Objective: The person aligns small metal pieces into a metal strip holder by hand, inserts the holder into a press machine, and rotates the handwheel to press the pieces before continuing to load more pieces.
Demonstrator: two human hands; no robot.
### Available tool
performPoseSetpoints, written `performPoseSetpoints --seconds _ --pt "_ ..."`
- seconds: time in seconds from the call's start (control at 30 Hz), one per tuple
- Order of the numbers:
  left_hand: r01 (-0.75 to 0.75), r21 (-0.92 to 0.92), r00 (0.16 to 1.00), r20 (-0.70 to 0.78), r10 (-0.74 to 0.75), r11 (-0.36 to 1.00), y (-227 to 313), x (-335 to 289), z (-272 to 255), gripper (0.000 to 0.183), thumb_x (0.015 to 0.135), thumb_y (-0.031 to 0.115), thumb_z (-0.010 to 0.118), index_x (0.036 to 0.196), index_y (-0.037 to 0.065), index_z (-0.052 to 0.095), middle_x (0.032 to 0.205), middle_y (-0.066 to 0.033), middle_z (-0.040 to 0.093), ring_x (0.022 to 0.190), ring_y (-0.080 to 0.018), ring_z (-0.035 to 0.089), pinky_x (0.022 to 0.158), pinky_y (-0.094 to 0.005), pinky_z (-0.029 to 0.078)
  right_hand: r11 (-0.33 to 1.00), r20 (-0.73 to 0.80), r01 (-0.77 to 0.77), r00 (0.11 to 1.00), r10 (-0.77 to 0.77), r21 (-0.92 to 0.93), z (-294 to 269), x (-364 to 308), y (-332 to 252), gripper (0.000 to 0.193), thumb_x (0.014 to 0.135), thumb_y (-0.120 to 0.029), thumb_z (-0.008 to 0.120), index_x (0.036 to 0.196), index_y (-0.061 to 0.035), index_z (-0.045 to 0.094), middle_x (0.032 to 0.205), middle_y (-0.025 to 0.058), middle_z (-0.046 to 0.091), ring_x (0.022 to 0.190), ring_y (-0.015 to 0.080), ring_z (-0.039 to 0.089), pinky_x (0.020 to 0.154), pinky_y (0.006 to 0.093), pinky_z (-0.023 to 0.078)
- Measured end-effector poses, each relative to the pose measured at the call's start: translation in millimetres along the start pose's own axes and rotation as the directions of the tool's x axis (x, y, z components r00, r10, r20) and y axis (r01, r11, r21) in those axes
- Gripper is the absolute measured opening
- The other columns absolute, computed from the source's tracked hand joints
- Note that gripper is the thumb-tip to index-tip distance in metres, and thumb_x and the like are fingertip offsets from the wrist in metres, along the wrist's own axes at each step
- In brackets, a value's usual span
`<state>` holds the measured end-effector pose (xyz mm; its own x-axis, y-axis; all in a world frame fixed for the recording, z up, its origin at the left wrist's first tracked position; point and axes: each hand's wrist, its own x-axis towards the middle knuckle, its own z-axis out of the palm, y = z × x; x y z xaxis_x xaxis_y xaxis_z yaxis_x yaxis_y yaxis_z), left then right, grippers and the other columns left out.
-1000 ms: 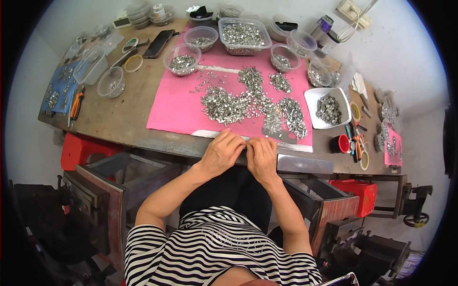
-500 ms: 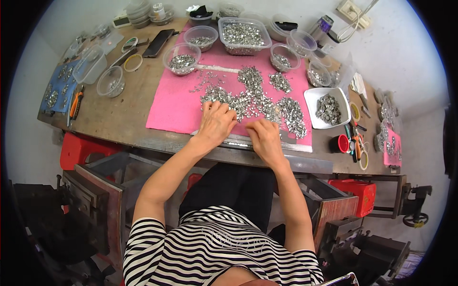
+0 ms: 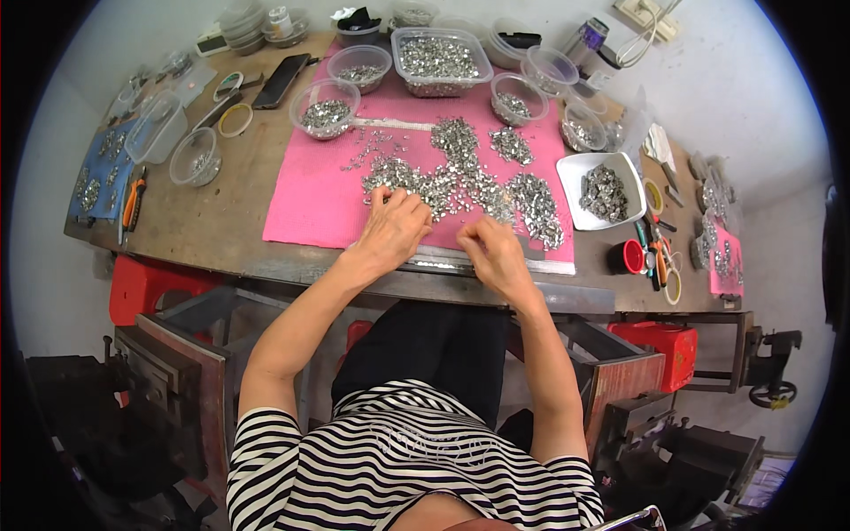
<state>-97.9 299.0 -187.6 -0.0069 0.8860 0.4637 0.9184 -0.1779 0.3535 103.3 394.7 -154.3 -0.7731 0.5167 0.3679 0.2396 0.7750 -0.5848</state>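
My left hand point(image 3: 395, 232) rests with bent fingers at the near edge of a spread of small shiny metal pieces point(image 3: 456, 159) on a pink mat point(image 3: 305, 208). Its fingertips touch the pieces; whatever they grip is too small to make out. To its right, my right hand point(image 3: 494, 254) is closed in a pinch above a long narrow metal strip point(image 3: 434, 263) along the mat's front edge. Anything between those fingertips is hidden. A separate heap of metal pieces point(image 3: 535, 211) lies just beyond the right hand.
Behind the mat stand a full clear tub point(image 3: 485, 75) and round plastic bowls point(image 3: 295, 113) of pieces. A white square dish point(image 3: 571, 190), a red-and-black cup point(image 3: 632, 257) and hand tools are at right. Orange-handled pliers point(image 3: 135, 202) and a phone point(image 3: 282, 81) lie at left.
The whole view has shifted slightly. My left hand stays at the pile with its fingers bent, and my right hand keeps its pinch over the strip, with a small turn of the wrist.
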Motion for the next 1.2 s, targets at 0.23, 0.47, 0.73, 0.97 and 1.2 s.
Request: performPoseSetpoints --seconds 0.23,0.47,0.73,0.97,1.2 --pt "0.034 -0.023 0.997 -0.062 -0.035 0.999 1.7 2.9 8.4 0.006 0.086 0.014 0.073 0.090 0.011 0.068 0.090 -0.0041 0.061 0.094 -0.0240 0.056 0.096 -0.0462 0.035 0.996 0.002 -0.002 1.000 0.002 0.091 2.7 -32.1 -4.7 0.007 0.088 0.001 0.069 0.093 -0.0003 0.064 0.091 0.0118 0.065 0.086 0.0301 0.062 0.078 0.0394 0.048" --pt "0.082 -0.115 0.995 -0.047 -0.088 0.990 -2.5 1.4 3.3 0.004 0.090 0.015 0.070 0.091 0.011 0.069 0.089 -0.0025 0.062 0.093 -0.0218 0.058 0.096 -0.0448 0.033 0.997 -0.071 0.027 0.997 -0.023 0.067 11.0 -36.6 -4.1 0.010 0.086 0.002 0.070 0.094 -0.0002 0.064 0.092 0.0128 0.065 0.086 0.0309 0.062 0.077 0.0392 0.049" --pt "0.114 -0.101 0.991 -0.052 -0.120 0.988 -3.5 -1.2 0.7 0.005 0.090 0.016 0.069 0.092 0.011 0.069 0.088 -0.0030 0.063 0.093 -0.0218 0.058 0.096 -0.0458 0.033 0.997 -0.135 0.079 0.988 -0.081 -0.016 17.3 -37.8 -8.6 0.011 0.084 0.002 0.072 0.093 -0.0022 0.066 0.091 0.0104 0.065 0.083 0.0293 0.061 0.076 0.0385 0.047" --pt "0.042 0.061 0.996 -0.085 -0.037 0.997 3.2 3.1 8.5 0.004 0.085 0.015 0.073 0.087 0.012 0.071 0.087 -0.0035 0.062 0.094 -0.0229 0.057 0.096 -0.0468 0.035 0.972 -0.079 0.194 0.975 -0.206 -0.132 5.4 -37.9 -12.6 0.016 0.085 0.000 0.073 0.100 -0.0043 0.070 0.093 0.0093 0.067 0.085 0.0279 0.063 0.077 0.0362 0.046" --pt "0.057 0.056 0.997 -0.060 -0.054 0.997 1.8 2.0 9.4 0.005 0.086 0.014 0.073 0.091 0.013 0.071 0.088 -0.0016 0.062 0.094 -0.0213 0.058 0.098 -0.0472 0.034 0.971 -0.087 -0.167 0.979 0.184 0.173 -4.5 -51.1 5.0 0.020 0.087 -0.006 0.075 0.107 -0.0038 0.071 0.097 0.0117 0.070 0.092 0.0286 0.066 0.086 0.0358 0.046"
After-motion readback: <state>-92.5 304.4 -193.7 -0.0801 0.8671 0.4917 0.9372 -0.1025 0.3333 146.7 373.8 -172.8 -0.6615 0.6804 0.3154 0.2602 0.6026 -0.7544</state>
